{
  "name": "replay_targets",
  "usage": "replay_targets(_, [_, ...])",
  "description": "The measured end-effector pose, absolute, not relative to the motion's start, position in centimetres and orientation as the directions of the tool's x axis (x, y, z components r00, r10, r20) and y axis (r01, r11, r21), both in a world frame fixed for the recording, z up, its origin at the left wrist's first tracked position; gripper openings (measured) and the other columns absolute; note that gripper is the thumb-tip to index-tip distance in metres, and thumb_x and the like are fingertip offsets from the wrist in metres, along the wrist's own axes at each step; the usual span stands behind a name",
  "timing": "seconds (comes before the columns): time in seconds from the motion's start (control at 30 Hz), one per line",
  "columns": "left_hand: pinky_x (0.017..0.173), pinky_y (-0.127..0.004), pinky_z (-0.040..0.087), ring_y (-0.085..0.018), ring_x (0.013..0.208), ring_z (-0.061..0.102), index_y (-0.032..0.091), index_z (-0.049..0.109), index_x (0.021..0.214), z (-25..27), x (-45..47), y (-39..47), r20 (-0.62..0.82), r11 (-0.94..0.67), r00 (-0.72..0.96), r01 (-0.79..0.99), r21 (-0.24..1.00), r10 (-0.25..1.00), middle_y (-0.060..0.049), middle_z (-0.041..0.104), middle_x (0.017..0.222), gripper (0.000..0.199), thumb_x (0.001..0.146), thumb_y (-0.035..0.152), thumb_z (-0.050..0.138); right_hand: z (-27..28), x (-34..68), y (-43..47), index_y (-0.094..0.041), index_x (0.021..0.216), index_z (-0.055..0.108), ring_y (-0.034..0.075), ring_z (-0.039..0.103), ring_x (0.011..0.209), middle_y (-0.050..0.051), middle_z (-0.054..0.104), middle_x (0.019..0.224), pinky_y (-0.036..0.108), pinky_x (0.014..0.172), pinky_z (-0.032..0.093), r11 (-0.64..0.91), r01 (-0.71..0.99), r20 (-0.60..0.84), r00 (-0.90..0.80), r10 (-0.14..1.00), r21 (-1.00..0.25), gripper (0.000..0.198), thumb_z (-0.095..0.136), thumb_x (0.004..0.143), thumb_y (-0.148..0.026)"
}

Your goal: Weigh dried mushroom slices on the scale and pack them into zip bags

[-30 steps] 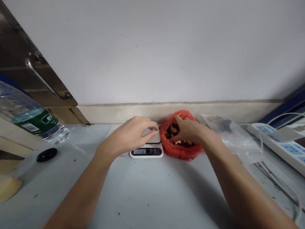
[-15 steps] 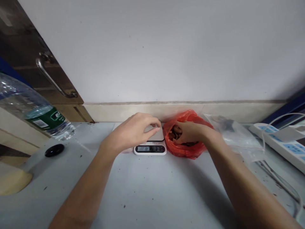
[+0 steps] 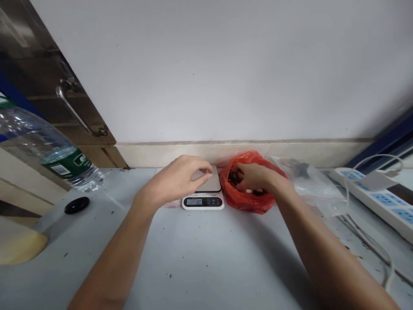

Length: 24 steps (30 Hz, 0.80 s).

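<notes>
My left hand (image 3: 182, 177) hovers over the left part of a white digital kitchen scale (image 3: 213, 185). Its fingers are curved, with a gap between thumb and forefinger, and nothing shows in them. The scale's display is lit. Right beside the scale stands a red plastic bag (image 3: 254, 206) with its mouth spread wide, holding dark brown pieces (image 3: 235, 177) whose kind I cannot make out. My right hand (image 3: 253, 177) reaches into this bag among the pieces. Its fingertips are hidden, so any grip is unclear.
A tilted water bottle (image 3: 69, 165) and a black oval object (image 3: 76, 205) are at the left. Right of the bag lie a clear plastic bag (image 3: 309, 181), a white power strip (image 3: 371, 196) and a pale cable (image 3: 371, 243). A wall (image 3: 226, 77) rises behind.
The view has shifted slightly. My right hand has moved a little within the red bag, and the pieces there look rearranged. My left hand stays over the scale.
</notes>
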State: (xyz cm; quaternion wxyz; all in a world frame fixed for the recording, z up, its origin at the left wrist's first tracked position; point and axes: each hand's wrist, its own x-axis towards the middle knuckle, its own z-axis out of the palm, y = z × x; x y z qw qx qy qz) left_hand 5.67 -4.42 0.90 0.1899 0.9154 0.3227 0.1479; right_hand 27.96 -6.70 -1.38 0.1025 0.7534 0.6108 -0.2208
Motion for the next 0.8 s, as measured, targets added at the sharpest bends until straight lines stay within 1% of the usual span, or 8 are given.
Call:
replay_targets(0.07, [0.079, -0.03, 0.049, -0.02, 0.096, 0.07, 0.022, 0.075, 0.101, 0.9, 5.7, -4.5, 0.149, -0.724, 0.751, 0.534, 0.436, 0.644, -0.001, 0.078, 0.107, 0.022, 0.098, 0.026, 0.054, -1.7, 28.1, -6.5, -0.017, 0.114, 0.065, 0.018, 0.067, 0.068, 0.006, 0.074, 0.088, 0.027, 0.055, 0.044, -0.237, 0.964, -0.453, 0.158, 0.877, -0.123, 0.034, 0.065, 0.081, -0.015])
replay_targets(0.2, [0.08, -0.03, 0.05, -0.021, 0.098, 0.07, 0.022, 0.075, 0.101, 0.7, 5.8, -4.5, 0.151, -0.73, 0.755, 0.531, 0.43, 0.638, -0.001, 0.079, 0.108, 0.022, 0.098, 0.027, 0.054, -2.3, 28.2, -6.2, -0.018, 0.108, 0.068, 0.02, 0.068, 0.08, 0.007, 0.074, 0.093, 0.026, 0.058, 0.042, -0.213, 0.969, -0.42, 0.142, 0.896, -0.127, 0.031, 0.067, 0.078, -0.012])
replay_targets(0.27, [0.079, -0.03, 0.05, -0.021, 0.098, 0.071, 0.022, 0.075, 0.101, 0.6, 5.9, -4.5, 0.146, -0.73, 0.758, 0.529, 0.432, 0.636, -0.001, 0.079, 0.108, 0.022, 0.098, 0.026, 0.054, -2.4, 28.3, -6.1, -0.017, 0.101, 0.069, 0.02, 0.067, 0.074, 0.005, 0.072, 0.083, 0.026, 0.056, 0.041, -0.22, 0.968, -0.417, 0.151, 0.896, -0.123, 0.026, 0.065, 0.077, -0.009])
replay_targets(0.37, [0.08, -0.03, 0.05, -0.021, 0.098, 0.071, 0.022, 0.075, 0.101, 0.4, 6.0, -4.3, 0.147, -0.735, 0.764, 0.521, 0.435, 0.628, -0.001, 0.079, 0.108, 0.022, 0.098, 0.026, 0.053, -2.2, 28.7, -6.1, -0.018, 0.089, 0.069, 0.018, 0.06, 0.058, 0.0, 0.063, 0.061, 0.027, 0.052, 0.039, -0.241, 0.962, -0.431, 0.166, 0.887, -0.125, 0.021, 0.062, 0.074, -0.006])
replay_targets(0.47, [0.08, -0.031, 0.05, -0.021, 0.097, 0.071, 0.022, 0.075, 0.099, 0.3, 5.9, -4.2, 0.137, -0.728, 0.761, 0.528, 0.437, 0.634, -0.002, 0.079, 0.108, 0.022, 0.098, 0.026, 0.053, -2.0, 28.9, -6.1, -0.019, 0.081, 0.067, 0.016, 0.055, 0.056, -0.003, 0.056, 0.055, 0.027, 0.051, 0.037, -0.241, 0.961, -0.428, 0.163, 0.889, -0.136, 0.021, 0.061, 0.069, -0.004])
replay_targets(0.6, [0.08, -0.031, 0.05, -0.021, 0.096, 0.071, 0.021, 0.075, 0.1, 0.4, 6.0, -4.3, 0.121, -0.723, 0.761, 0.538, 0.433, 0.638, -0.002, 0.079, 0.107, 0.022, 0.098, 0.025, 0.053, -2.0, 28.6, -6.3, -0.021, 0.06, 0.06, 0.018, 0.058, 0.06, -0.001, 0.052, 0.052, 0.029, 0.052, 0.036, -0.229, 0.964, -0.43, 0.15, 0.89, -0.137, 0.019, 0.06, 0.066, -0.003])
replay_targets(0.7, [0.08, -0.032, 0.05, -0.021, 0.096, 0.071, 0.021, 0.075, 0.101, 0.5, 6.2, -4.4, 0.12, -0.733, 0.768, 0.535, 0.421, 0.629, -0.003, 0.079, 0.107, 0.024, 0.098, 0.025, 0.052, -1.7, 28.4, -6.5, -0.022, 0.051, 0.056, 0.019, 0.061, 0.06, 0.001, 0.053, 0.05, 0.028, 0.054, 0.039, -0.243, 0.959, -0.421, 0.16, 0.893, -0.15, 0.025, 0.057, 0.071, -0.006])
replay_targets(0.8, [0.081, -0.032, 0.051, -0.022, 0.096, 0.071, 0.021, 0.075, 0.101, 0.5, 6.2, -4.4, 0.135, -0.743, 0.773, 0.524, 0.416, 0.62, -0.003, 0.079, 0.106, 0.024, 0.098, 0.025, 0.052, -1.3, 28.8, -6.8, -0.022, 0.053, 0.057, 0.018, 0.062, 0.057, 0.003, 0.059, 0.053, 0.028, 0.053, 0.041, -0.264, 0.949, -0.396, 0.178, 0.901, -0.175, 0.028, 0.055, 0.078, -0.011])
